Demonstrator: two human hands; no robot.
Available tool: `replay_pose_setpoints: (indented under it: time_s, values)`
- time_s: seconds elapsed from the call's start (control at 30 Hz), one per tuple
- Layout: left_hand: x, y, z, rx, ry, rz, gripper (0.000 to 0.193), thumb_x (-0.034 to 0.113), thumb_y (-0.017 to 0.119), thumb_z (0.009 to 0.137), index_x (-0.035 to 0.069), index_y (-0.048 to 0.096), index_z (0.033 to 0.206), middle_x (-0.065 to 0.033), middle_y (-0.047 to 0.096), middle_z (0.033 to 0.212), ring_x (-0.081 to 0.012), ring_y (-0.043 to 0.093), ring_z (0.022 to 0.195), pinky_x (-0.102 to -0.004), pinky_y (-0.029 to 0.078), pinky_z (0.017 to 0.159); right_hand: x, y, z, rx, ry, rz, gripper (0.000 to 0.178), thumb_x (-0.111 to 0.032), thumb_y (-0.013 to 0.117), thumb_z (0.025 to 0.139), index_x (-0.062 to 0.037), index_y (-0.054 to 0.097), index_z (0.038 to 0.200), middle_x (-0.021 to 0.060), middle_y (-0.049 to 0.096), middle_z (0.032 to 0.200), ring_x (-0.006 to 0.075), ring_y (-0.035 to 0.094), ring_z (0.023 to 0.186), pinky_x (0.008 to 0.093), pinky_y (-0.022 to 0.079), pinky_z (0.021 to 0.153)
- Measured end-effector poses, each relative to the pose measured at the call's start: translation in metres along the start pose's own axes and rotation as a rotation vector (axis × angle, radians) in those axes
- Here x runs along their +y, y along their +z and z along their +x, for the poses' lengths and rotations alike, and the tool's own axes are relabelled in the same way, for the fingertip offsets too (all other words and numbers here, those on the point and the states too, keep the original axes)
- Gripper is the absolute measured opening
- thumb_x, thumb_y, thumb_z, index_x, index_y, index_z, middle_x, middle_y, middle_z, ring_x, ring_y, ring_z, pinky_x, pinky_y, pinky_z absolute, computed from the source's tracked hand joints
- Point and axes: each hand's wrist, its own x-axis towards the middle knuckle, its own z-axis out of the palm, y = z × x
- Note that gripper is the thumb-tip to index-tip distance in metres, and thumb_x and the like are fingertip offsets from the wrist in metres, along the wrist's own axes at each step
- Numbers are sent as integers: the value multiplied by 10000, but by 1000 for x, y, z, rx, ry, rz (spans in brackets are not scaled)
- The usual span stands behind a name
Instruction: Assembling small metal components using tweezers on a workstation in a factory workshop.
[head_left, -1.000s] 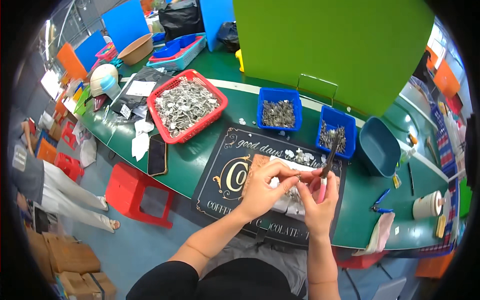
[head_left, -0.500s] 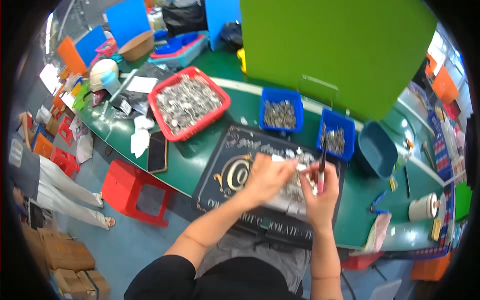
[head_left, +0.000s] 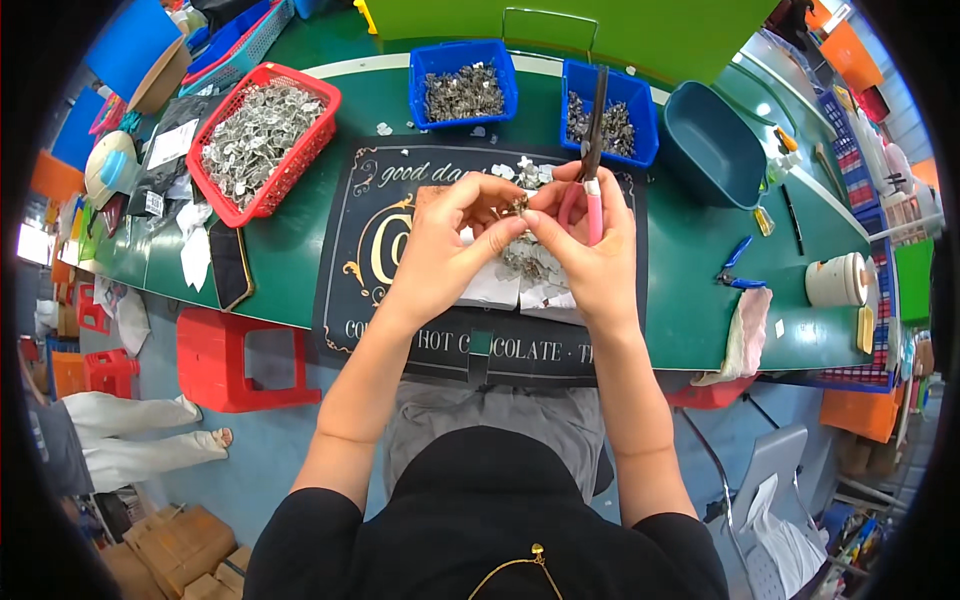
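My left hand [head_left: 440, 245] is closed in a pinch on a small metal piece [head_left: 516, 207] above the dark lettered mat [head_left: 360, 300]. The fingertips of my right hand [head_left: 605, 265] meet the left ones at the same piece. Tucked in my right hand are pink-handled scissors [head_left: 594, 205], their dark blades pointing up and away from me. Below my hands, small silvery metal pieces [head_left: 530, 262] lie heaped on white paper-like sheets [head_left: 490, 288]. My fingers partly hide the held piece, so its exact shape is unclear.
A red basket [head_left: 232, 212] of metal pieces stands left. Two blue bins, one left [head_left: 463, 122] and one right [head_left: 640, 150], hold more. Further right are a dark teal tub [head_left: 715, 150], blue-handled pliers [head_left: 738, 268], a pink cloth [head_left: 738, 340] and a white canister [head_left: 835, 280].
My left hand, blurred over the heap before, now pinches a small metal piece. Both hands have come together, fingertips meeting. The scissors stay in my right hand, and the whole view has shifted.
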Motion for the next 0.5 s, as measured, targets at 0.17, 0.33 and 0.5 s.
replay_pose_setpoints:
  time_s: [0.17,0.33,0.5]
  values:
    - [2,4,-6,63,-109,32,162,109,598,858,-16,590,962,-16,605,818,-62,551,744,-199,442,676,-2,1,-9,22,-89,-218,346,37,669,737,-21,484,1024,25,577,825,57,490,730,198,414,668]
    - [2,4,1,11,-50,367,196,177,479,897,-6,537,856,-102,569,699,-183,557,643,-306,406,587,12,0,-9,-4,-255,-321,390,69,659,722,-32,479,1053,25,570,840,70,487,729,206,397,674]
    - [-2,1,13,2,28,430,285,223,427,900,8,508,731,-154,519,590,-294,539,564,-379,377,530,5,-1,-2,-13,-186,-263,418,68,664,710,-34,465,1063,27,556,847,68,461,732,206,378,675]
